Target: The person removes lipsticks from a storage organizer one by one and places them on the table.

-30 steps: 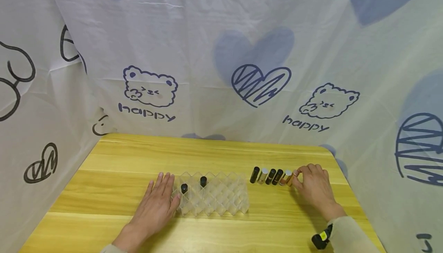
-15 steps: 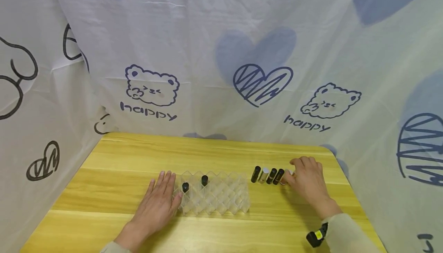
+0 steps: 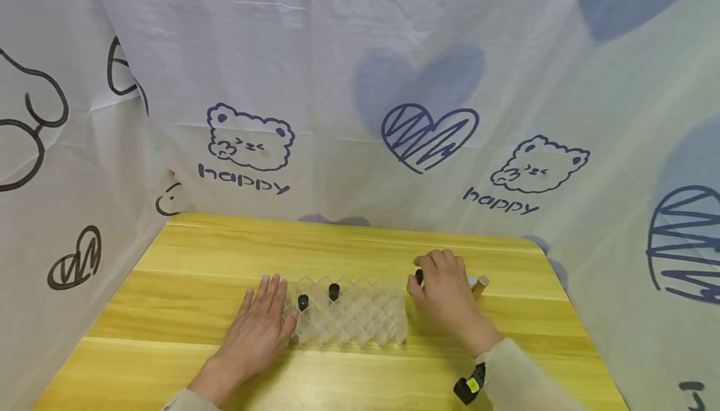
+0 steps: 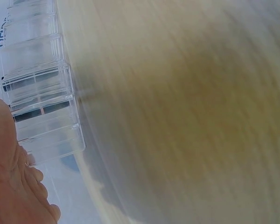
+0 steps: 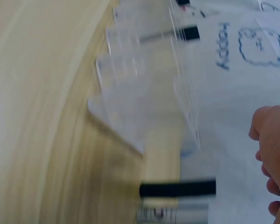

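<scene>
A clear organizer [image 3: 360, 317] with diamond-shaped compartments stands on the table, two black-capped lipstick tubes [image 3: 334, 292] upright in it. My left hand [image 3: 255, 326] rests at its left end, fingers straight and thumb against the near corner. Right of the organizer, my right hand [image 3: 447, 289] reaches over the row of lipstick tubes. Its thumb and forefinger stand apart on either side of the leftmost black lipstick tube [image 3: 419, 276]. In the right wrist view that black tube [image 5: 177, 188] stands free of the visible fingers, beside a silver tube [image 5: 172, 214]. The hand hides the row's middle.
A gold lipstick tube [image 3: 480, 286] shows at the right end of the row. The wooden table [image 3: 337, 380] runs up to a white printed cloth [image 3: 337, 86] hanging behind and at both sides. A black strap device [image 3: 469, 386] sits on my right wrist.
My right hand has moved left along the row, from the gold tube at its right end to the black tube at its left end. The left hand keeps its place by the organizer.
</scene>
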A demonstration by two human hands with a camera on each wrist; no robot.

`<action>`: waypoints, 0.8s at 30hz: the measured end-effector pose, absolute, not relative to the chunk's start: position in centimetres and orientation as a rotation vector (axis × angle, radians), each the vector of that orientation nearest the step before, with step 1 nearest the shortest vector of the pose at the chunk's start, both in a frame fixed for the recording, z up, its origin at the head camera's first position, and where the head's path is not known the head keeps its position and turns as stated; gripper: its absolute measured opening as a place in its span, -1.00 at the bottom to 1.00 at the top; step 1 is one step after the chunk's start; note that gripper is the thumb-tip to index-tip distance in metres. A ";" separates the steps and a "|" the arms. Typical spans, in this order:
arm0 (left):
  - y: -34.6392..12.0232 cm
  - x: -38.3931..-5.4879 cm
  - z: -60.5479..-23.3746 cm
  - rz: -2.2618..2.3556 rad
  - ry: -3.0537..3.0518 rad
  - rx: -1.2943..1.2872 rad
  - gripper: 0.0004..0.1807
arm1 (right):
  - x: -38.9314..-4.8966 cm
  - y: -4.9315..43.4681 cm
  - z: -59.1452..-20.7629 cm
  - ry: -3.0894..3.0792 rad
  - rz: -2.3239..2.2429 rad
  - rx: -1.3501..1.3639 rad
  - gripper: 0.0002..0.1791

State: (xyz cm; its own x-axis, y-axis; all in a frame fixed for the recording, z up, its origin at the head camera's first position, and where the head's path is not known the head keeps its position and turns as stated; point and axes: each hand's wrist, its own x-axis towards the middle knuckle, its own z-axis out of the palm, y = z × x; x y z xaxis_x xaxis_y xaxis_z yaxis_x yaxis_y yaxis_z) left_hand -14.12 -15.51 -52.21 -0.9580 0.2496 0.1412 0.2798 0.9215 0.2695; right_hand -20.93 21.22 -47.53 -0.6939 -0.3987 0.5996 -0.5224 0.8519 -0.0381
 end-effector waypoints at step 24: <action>-15.7 -14.0 -51.8 -0.434 -2.978 -0.428 -0.22 | -20.0 10.3 -48.8 -2.454 0.288 0.847 -0.70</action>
